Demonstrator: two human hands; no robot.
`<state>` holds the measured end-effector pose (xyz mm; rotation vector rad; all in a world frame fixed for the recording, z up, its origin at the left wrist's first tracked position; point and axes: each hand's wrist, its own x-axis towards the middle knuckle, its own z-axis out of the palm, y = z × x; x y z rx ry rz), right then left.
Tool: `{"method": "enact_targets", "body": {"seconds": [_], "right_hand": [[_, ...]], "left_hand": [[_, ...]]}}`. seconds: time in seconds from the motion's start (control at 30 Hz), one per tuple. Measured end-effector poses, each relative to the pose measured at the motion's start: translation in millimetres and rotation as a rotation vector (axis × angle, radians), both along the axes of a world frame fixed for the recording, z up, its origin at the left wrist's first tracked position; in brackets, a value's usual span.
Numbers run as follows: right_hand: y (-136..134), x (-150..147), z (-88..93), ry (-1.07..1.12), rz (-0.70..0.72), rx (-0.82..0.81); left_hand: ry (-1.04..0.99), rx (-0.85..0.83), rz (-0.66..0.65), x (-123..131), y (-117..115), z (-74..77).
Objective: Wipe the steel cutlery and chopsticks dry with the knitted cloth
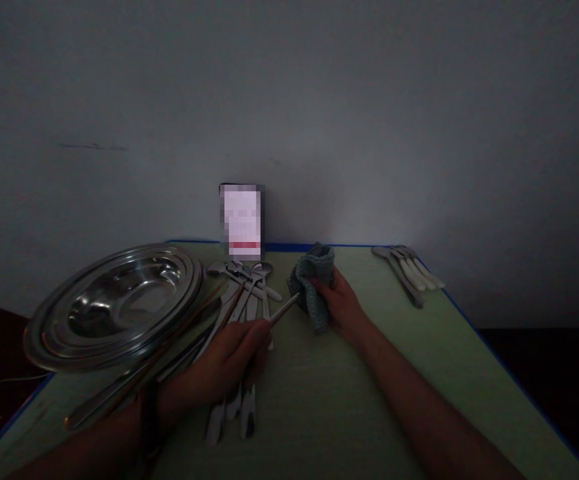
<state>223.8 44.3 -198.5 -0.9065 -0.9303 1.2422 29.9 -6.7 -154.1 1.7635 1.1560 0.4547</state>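
My left hand (229, 363) is closed around the handle of a piece of cutlery (284, 310) whose far end reaches into a grey-blue cloth (313, 283). My right hand (342, 303) grips that cloth, bunched around the utensil's tip, just above the green table (369, 400). Under and beside my left hand lies a pile of several spoons and utensils (242, 293). The utensil's head is hidden in the cloth.
A stack of steel plates (114, 307) sits at the left, with long utensils (134, 373) leaning against it. A few white-handled spoons (409, 270) lie at the far right corner. A blurred card or box (242, 221) stands against the wall.
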Motion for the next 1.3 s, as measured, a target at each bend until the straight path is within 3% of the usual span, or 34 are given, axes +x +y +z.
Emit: {"method": "enact_targets", "body": {"seconds": [0.1,0.17,0.37,0.63,0.73,1.0,1.17,1.3], "right_hand": [[-1.8,0.2,5.2,0.093,0.093,-0.004],[-2.5,-0.7,7.3,0.138,0.080,-0.029],[-1.7,-5.4,6.8,0.250,-0.051,-0.135],[-4.1,-12.5,2.8,0.201,-0.141,-0.144],[-10.7,-21.4,4.2,0.158,-0.170,-0.166],[-37.2,-50.6,10.5,-0.070,-0.109,-0.232],[-42.7,-55.0,9.5,-0.086,-0.122,-0.237],[-33.4,-49.3,4.6,0.012,-0.127,-0.270]], "left_hand": [[-0.065,-0.002,0.081,0.3,3.6,-0.9],[-0.042,0.044,0.060,0.3,4.1,-1.7],[0.203,0.258,-0.262,-0.7,0.5,-0.4],[0.175,0.372,-0.482,-9.2,4.2,-5.3],[0.215,0.397,-0.457,-7.7,3.5,-8.2],[0.145,0.144,-0.267,-0.9,2.1,-7.2],[0.178,0.190,-0.213,-1.4,2.9,-3.5],[0.183,0.247,-0.248,-2.0,3.9,-2.7]]}}
